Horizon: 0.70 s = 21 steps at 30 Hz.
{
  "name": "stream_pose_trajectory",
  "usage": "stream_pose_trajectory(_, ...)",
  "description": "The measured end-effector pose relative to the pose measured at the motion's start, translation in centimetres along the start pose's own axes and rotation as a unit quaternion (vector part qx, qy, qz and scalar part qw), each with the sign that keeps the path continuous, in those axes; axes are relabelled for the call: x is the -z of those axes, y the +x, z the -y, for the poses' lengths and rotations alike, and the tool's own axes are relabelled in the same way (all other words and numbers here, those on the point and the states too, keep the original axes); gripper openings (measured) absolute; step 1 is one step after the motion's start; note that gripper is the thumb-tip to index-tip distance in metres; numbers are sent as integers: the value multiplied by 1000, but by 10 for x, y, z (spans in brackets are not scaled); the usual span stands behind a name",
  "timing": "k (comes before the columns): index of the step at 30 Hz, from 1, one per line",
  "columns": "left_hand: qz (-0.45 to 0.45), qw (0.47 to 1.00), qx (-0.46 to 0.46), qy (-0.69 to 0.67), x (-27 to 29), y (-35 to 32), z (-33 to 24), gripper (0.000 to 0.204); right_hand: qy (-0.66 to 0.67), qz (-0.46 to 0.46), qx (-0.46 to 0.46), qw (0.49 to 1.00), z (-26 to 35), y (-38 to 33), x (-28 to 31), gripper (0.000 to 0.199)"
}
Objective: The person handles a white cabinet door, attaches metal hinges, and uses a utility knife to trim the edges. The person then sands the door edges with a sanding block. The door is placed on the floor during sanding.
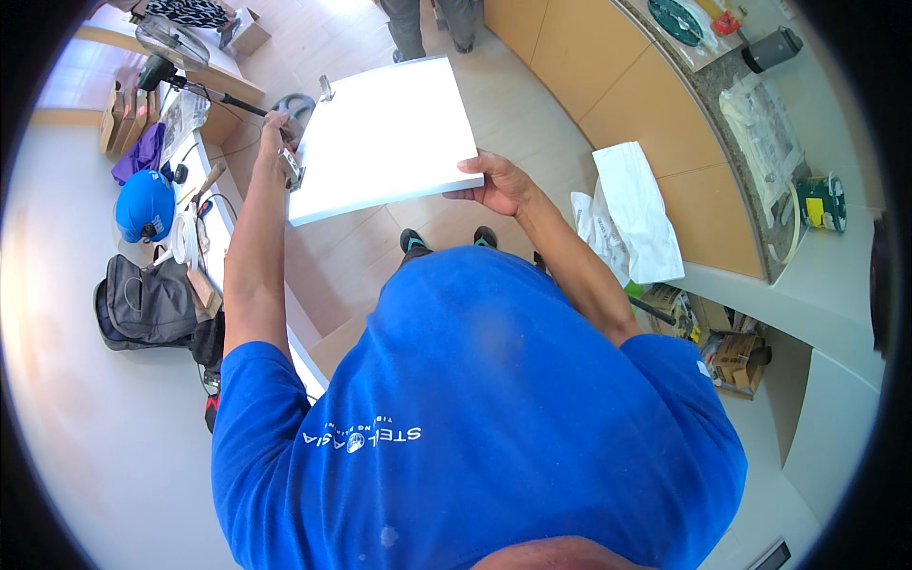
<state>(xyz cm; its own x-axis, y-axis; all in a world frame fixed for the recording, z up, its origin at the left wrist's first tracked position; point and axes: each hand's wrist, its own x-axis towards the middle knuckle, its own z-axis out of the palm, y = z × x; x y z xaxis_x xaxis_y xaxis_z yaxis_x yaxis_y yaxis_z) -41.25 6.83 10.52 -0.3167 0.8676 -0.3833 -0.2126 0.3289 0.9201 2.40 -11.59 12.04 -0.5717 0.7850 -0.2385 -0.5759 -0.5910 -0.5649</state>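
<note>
A white cabinet door (385,138) is held up in front of me, broad face upward and slightly tilted. Two metal hinges sit along its left edge: a near hinge (293,169) and a far hinge (327,88). My left hand (283,133) grips that edge between them, its fingers partly hidden behind the panel. At the near right corner, my right hand (499,182) holds the door with the thumb on top and the fingers underneath.
To the left, a white counter (217,237) carries tools and a fan (171,43). A blue helmet (144,206) and a dark backpack (147,302) lie beyond it. Wooden cabinets (655,123) curve along the right, near a white sheet (638,211). Another person's legs (407,28) stand ahead.
</note>
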Motion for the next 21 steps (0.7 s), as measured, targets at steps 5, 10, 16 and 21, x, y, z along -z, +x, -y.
stream_pose_trajectory(5,-8,998,49,36,-1,10,-3,16,-21,-14,9,1000,3,10,3,60)
stream_pose_trajectory(10,23,998,45,37,6,12,-13,17,-22,8,12,1000,8,27,3,61)
stream_pose_trajectory(16,-14,994,103,40,-14,-6,-28,13,34,-24,49,998,20,33,-17,76)
stream_pose_trajectory(21,-7,995,70,64,21,18,-31,13,41,0,38,998,24,42,-34,71)
